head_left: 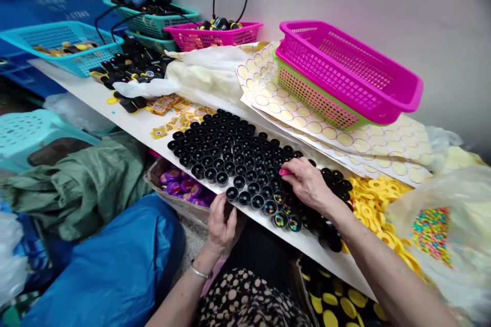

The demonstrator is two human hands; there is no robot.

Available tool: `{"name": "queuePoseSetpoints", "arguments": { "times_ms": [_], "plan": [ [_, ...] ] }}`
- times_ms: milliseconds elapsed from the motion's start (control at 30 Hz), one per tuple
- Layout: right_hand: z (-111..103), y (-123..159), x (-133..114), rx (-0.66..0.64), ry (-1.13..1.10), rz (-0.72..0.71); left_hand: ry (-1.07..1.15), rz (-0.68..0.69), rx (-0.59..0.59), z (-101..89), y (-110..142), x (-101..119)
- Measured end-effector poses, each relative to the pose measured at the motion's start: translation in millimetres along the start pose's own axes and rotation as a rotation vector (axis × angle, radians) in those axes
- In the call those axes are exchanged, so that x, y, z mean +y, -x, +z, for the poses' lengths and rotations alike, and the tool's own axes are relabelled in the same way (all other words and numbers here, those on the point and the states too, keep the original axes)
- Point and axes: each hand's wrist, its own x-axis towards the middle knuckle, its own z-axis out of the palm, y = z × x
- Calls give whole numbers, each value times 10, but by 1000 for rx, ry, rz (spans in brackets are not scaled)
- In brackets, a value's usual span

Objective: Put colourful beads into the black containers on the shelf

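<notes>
Many small round black cups [240, 181] stand upright in tight rows on a white table. My right hand [307, 184] is over the rows, thumb and fingers pinching a small pink scoop [284, 171]; its contents are too small to make out. Below it, several front cups [281, 219] hold colourful candy bits. My left hand [221, 225] is at the table's front edge, fingers curved and apart, beside the corner cup [232, 194]. Its fingertips seem to touch that cup; a dark gap shows between thumb and fingers.
Yellow plastic rings [378, 209] and a clear bag of coloured candy [431, 235] lie to the right. Behind are round sticker sheets [307, 117] under stacked pink and green baskets [345, 66]. Yellow packets [180, 117] lie left. A box of purple packs [186, 186] sits below.
</notes>
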Motion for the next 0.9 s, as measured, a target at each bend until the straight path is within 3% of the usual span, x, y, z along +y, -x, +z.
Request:
{"name": "queuePoseSetpoints", "arguments": {
  "times_ms": [167,300,467,533,633,733,767,833,900],
  "plan": [
    [-6,-50,-3,-109,340,29,14,13,-1,-6,-2,-9],
    [-37,-108,-85,-176,548,-45,8,11,0,-10,-2,-4],
    [-212,-96,-162,-75,665,-27,-8,6,-3,-7,-6,0],
    [-349,125,-85,55,630,38,-12,7,1,-5,-10,4],
    [-564,784,210,364,447,188,-5,3,6,-1,-14,8],
    [-715,1601,680,636,361,583,3,10,7,8,-18,5],
    [-741,1833,843,644,382,735,3,15,13,13,-20,2],
    [-756,2164,1123,509,477,951,-3,28,29,24,-24,-8],
    [-735,2294,1311,286,496,995,-17,37,43,41,-32,-20]
  ]
}}
